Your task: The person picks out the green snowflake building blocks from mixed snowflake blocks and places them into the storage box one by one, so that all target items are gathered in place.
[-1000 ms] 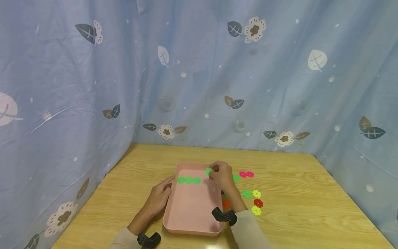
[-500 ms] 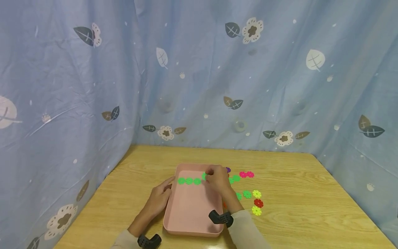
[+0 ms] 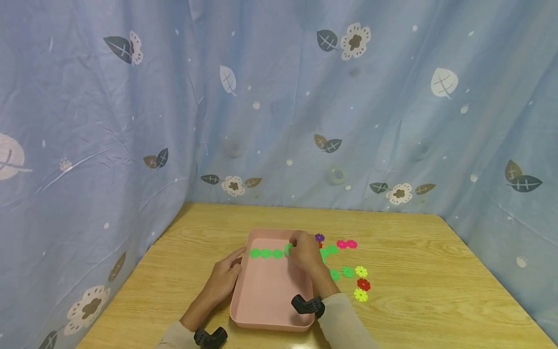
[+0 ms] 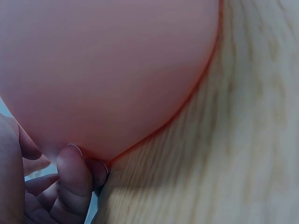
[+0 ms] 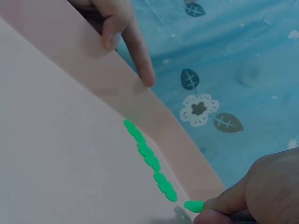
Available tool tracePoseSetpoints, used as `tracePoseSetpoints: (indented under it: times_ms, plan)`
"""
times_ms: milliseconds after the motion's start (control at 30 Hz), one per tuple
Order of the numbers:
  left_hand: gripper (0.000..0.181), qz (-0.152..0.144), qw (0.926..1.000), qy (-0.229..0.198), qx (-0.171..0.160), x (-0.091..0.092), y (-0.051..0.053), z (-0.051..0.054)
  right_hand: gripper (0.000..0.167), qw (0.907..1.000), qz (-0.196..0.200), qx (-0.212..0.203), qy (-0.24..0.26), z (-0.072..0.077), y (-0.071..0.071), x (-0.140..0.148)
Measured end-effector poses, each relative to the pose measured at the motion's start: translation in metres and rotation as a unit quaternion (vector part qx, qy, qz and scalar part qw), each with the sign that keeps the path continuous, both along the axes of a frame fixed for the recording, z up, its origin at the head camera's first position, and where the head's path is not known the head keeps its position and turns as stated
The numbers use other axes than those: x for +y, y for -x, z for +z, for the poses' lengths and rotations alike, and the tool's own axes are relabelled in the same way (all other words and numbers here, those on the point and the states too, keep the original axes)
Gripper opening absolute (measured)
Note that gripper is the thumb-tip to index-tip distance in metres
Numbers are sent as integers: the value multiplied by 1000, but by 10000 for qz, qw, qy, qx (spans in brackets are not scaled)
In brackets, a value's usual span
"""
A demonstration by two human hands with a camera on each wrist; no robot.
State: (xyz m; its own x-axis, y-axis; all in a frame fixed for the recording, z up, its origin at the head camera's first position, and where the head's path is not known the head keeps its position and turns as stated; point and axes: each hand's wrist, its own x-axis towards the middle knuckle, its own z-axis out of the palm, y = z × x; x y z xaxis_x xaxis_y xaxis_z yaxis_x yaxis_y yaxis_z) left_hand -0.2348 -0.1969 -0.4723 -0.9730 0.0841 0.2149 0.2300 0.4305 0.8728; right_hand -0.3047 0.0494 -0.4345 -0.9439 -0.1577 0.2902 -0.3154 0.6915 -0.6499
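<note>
A pink rectangular tray [image 3: 270, 300] lies on the wooden table. My left hand [image 3: 221, 280] holds its left side, with thumb and fingers at the rim, as the left wrist view also shows. Inside the tray, three green snowflake discs [image 3: 266, 253] lie in a row toward the far end. My right hand [image 3: 306, 251] is over the tray's right part and pinches another green snowflake disc [image 5: 193, 206] between thumb and finger. That disc is close to the right end of the row, with a small gap between. The hand hides part of it.
Right of the tray, loose discs lie on the table [image 3: 414, 271]: two pink discs [image 3: 346, 244], a purple disc [image 3: 319, 237], yellow discs [image 3: 361, 294], a red disc [image 3: 364, 284] and several green discs [image 3: 347, 272]. My right forearm covers some. A blue patterned curtain [image 3: 279, 106] surrounds the table.
My right hand has moved slightly left and nearer with the green snowflake disc, bringing it down close to the row. My left hand has stayed at the tray's side.
</note>
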Motion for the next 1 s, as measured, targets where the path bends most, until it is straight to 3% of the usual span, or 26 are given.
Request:
tracePoseSetpoints:
  times_ms: [300, 733, 867, 1000]
  plan:
    - [52, -14, 10000, -16, 46, 0, 0, -3, 25, 9995, 22, -2, -307, -7, 2, 3]
    - [52, -139, 9998, 49, 168, -1, 0, -2, 22, 9998, 63, -67, -151, -5, 2, 4]
    - [51, -93, 9998, -24, 147, 0, 2, -2, 24, 9993, 261, -90, 243, -4, 2, 5]
    - [52, -71, 9999, -78, 3, 0, 0, -1, 29, 9908, 636, -347, 1143, -3, 1, 8]
